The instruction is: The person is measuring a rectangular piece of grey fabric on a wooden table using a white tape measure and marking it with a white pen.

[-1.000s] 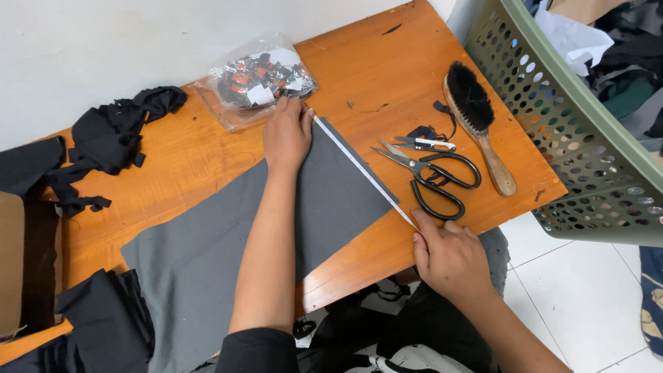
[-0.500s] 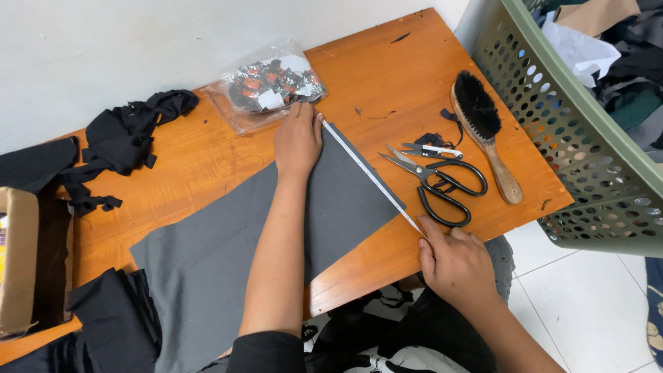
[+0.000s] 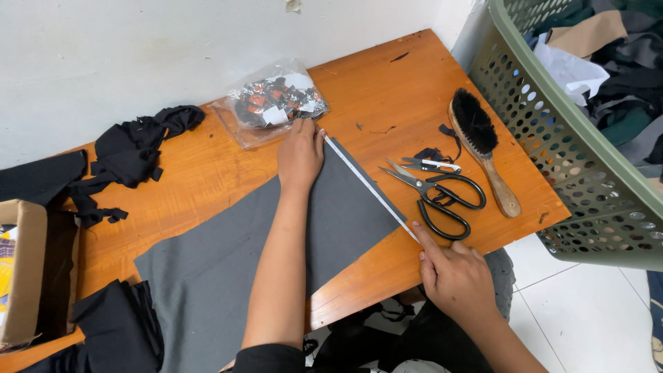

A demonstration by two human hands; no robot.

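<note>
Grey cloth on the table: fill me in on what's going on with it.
A person holds a white strip along the edge of the grey cloth on the wooden table. The left hand presses down its far end, the right hand the near end. Scissors, a brush and a green basket are to the right.

Right hand slightly lower, nearer table edge

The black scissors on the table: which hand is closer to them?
Right. The right hand lies just below the scissors, at the ruler's near end. The left hand presses the grey fabric farther left.
</note>
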